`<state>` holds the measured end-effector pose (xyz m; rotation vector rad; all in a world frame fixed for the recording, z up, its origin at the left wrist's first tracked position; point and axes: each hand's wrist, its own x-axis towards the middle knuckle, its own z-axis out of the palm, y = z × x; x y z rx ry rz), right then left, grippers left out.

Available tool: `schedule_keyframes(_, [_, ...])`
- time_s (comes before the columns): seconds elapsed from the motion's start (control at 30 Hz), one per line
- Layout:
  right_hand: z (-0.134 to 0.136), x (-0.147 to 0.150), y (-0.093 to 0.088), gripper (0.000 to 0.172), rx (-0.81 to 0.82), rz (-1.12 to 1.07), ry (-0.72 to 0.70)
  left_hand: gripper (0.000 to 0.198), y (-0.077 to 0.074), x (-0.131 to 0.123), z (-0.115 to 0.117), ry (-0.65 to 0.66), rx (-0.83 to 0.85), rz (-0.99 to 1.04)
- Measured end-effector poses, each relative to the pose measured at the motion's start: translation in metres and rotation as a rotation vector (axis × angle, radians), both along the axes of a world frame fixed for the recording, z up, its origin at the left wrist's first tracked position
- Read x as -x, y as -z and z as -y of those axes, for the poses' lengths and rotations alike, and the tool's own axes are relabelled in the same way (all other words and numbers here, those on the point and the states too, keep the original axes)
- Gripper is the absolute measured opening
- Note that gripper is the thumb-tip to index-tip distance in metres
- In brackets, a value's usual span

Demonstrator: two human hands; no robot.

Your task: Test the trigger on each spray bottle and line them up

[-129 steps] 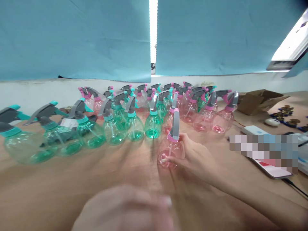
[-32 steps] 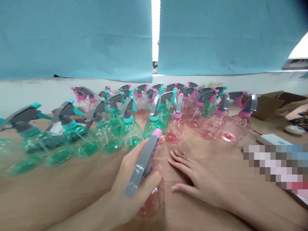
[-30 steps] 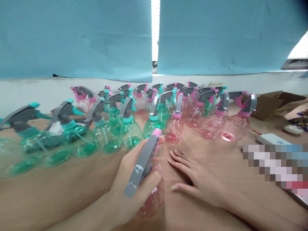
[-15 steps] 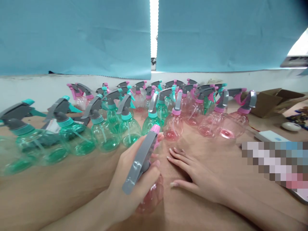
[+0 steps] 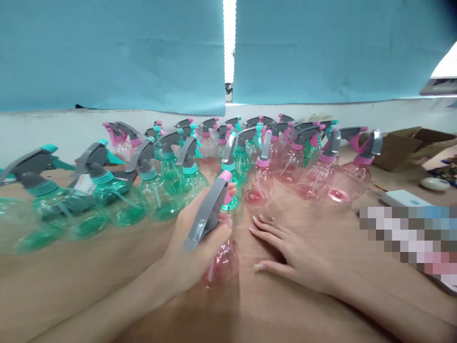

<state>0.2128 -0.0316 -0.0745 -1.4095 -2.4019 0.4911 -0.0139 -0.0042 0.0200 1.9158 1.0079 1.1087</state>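
Observation:
My left hand point(image 5: 194, 238) is wrapped round the neck of a pink spray bottle point(image 5: 223, 262) with a grey head and a pink nozzle. Its clear pink body hangs below my fingers, and the nozzle points away from me. To the right, my right hand point(image 5: 285, 247) lies flat on the brown tabletop point(image 5: 264, 309) with its fingers spread and nothing in them. Just beyond the hands stand a green spray bottle point(image 5: 228, 166) and another pink spray bottle point(image 5: 257, 186), both upright.
Several green spray bottles point(image 5: 119, 200) line the left side. Several pink ones point(image 5: 312, 181) stand to the right, with more behind. An open cardboard box point(image 5: 396, 150), a white mouse point(image 5: 434, 184) and a white box-like device point(image 5: 405, 199) lie at the right. Blue curtains point(image 5: 114, 57) hang behind.
My left hand has lifted the pink spray bottle a little and moved it slightly away from me. My right hand has stayed flat on the table.

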Motion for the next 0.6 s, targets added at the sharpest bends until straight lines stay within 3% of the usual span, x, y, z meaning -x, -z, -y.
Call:
schedule_keyframes(0.13, [0.0005,-0.0003,-0.0001,0.074,0.000,-0.024,0.001,0.055,0.0004,-0.0001,0.0003,0.022,0.023,0.026])
schedule_keyframes(0.37, [0.0000,-0.0019,0.0047,0.072,-0.020,-0.050,-0.001,0.054,-0.0008,0.0012,-0.0012,0.027,0.029,0.019])
schedule_keyframes(0.6, [0.0005,-0.0020,0.0042,0.073,-0.005,-0.040,0.007,0.026,-0.0079,0.0043,0.0002,0.052,0.038,-0.034])
